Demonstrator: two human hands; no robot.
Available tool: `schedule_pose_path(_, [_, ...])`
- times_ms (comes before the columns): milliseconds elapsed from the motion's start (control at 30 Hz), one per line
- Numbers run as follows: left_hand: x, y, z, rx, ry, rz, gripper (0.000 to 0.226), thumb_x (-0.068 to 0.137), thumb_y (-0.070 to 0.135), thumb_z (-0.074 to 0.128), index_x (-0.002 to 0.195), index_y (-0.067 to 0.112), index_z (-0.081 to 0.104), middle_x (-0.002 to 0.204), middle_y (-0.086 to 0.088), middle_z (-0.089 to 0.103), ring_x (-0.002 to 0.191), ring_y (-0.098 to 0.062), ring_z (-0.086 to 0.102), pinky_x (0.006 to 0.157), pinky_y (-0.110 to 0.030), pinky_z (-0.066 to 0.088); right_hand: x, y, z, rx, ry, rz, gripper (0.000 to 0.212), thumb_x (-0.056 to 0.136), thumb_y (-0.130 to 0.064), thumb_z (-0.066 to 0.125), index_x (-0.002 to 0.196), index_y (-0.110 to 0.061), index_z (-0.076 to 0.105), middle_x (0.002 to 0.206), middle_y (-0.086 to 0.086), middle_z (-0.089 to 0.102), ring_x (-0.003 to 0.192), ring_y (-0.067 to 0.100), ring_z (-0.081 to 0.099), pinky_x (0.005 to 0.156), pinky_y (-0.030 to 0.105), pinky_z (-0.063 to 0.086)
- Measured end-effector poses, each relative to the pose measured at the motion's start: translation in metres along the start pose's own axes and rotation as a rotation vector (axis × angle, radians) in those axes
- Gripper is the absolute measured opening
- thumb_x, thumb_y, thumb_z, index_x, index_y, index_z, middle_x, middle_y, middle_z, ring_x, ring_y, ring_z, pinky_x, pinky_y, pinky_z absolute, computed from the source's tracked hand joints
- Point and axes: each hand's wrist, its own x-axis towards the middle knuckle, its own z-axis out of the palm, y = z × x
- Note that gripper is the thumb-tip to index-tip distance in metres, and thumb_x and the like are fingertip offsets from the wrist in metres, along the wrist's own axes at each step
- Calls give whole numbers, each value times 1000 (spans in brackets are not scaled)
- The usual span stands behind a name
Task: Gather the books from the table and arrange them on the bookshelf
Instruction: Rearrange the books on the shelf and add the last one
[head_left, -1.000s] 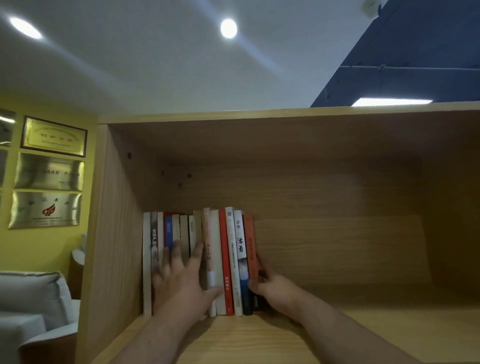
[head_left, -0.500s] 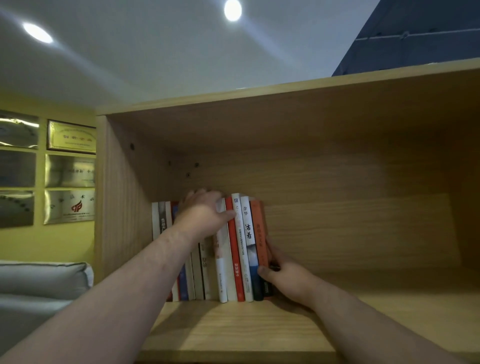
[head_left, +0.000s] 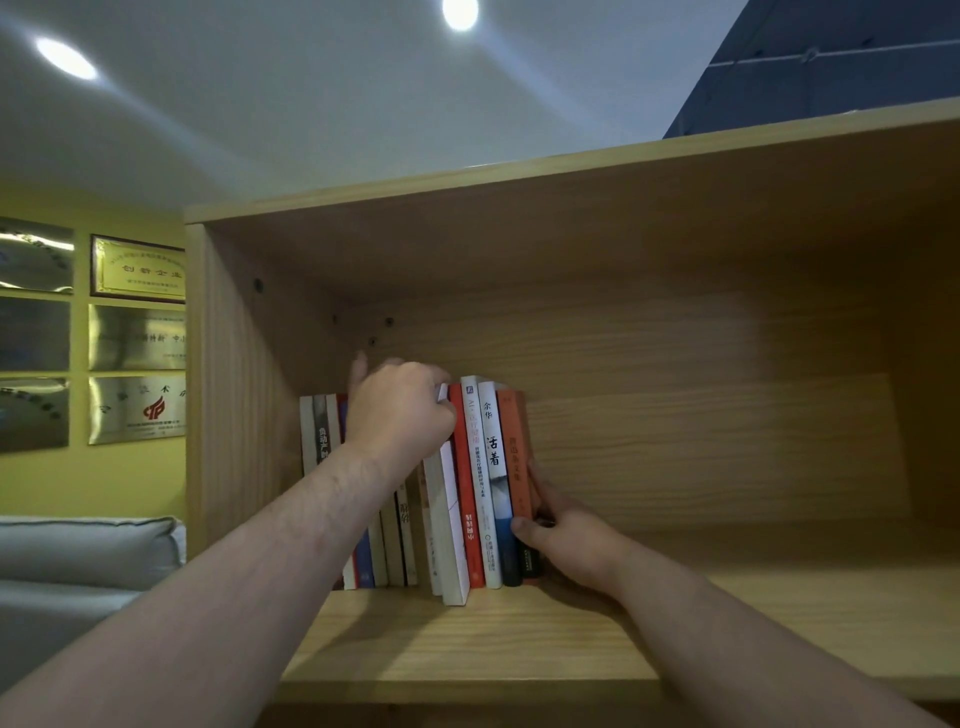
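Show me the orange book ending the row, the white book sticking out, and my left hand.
orange book (head_left: 514, 457), head view, mid spine.
white book (head_left: 454, 545), head view, lower cover.
left hand (head_left: 399, 415), head view, back of hand.

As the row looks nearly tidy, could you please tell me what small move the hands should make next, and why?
Probably the left hand should push the white book back flush with the row. It grips that book's top, and the book's foot stands forward of the other spines. The right hand holds the orange book at the row's right end, steadying it.
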Motion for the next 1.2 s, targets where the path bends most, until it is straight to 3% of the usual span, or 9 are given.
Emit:
schedule_pose_path(167, [-6,-1,-8,-15,52,21,35,94,29,58,128,30,67,126,9,69,134,-16,52,125,-52,10,1,0,0,-3,-4,3,80,100,-37,56,156,-49,0,146,-2,53,131,17,51,101,29,41])
schedule_pose_path(300, [-24,-11,-11,-230,132,3,36,94,24,59,128,22,68,125,3,71,125,-21,58,107,-52,46,2,2,1,4,-1,-9,80,99,-37,57,156,-49,2,148,-3,52,131,16,51,101,28,40])
schedule_pose_path(400, [-37,-10,-3,-426,173,-61,46,93,21,64,139,23,59,136,3,63,132,-20,52,104,-50,50,1,1,0,-2,0,-12,80,99,-37,57,157,-49,3,147,-4,52,126,13,52,99,27,41])
schedule_pose_path(467, [-49,-1,6,-542,142,-130,72,89,16,71,151,31,39,146,7,49,133,-11,48,103,-37,52,0,1,0,10,-5,-10,80,99,-37,57,156,-50,3,145,-4,53,121,11,53,103,30,44])
schedule_pose_path(533, [-68,8,18,-685,82,-271,90,86,12,75,154,40,22,134,14,43,109,0,56,72,-11,55,0,-1,1,19,-4,-3,78,100,-36,56,156,-51,3,140,-6,56,116,10,55,100,31,46])
schedule_pose_path(767, [-107,0,41,-912,24,-375,42,95,9,64,114,44,51,99,22,57,86,3,59,48,-7,46,-3,-3,1,43,31,15,79,98,-34,60,156,-50,7,114,-14,57,108,11,59,90,28,50])
schedule_pose_path(833, [-113,-4,32,-941,65,-353,40,96,10,63,116,44,53,107,18,61,89,-3,62,53,-12,53,-5,-4,0,62,11,8,81,98,-34,61,156,-50,7,111,-18,56,101,5,58,78,21,48])
schedule_pose_path(1100, [-139,-37,-8,-1403,106,-576,25,96,5,62,100,29,66,104,-5,75,92,-35,71,79,-61,59,-9,-7,6,284,18,34,62,102,-22,56,151,-47,27,137,-4,60,114,20,62,92,32,55])
schedule_pose_path(1200, [-135,-41,-1,-1597,-6,-712,21,97,2,58,108,18,66,105,-14,77,95,-43,71,83,-66,56,-21,-19,10,404,-15,73,47,105,-22,50,144,-45,38,122,2,69,91,17,66,71,27,51])
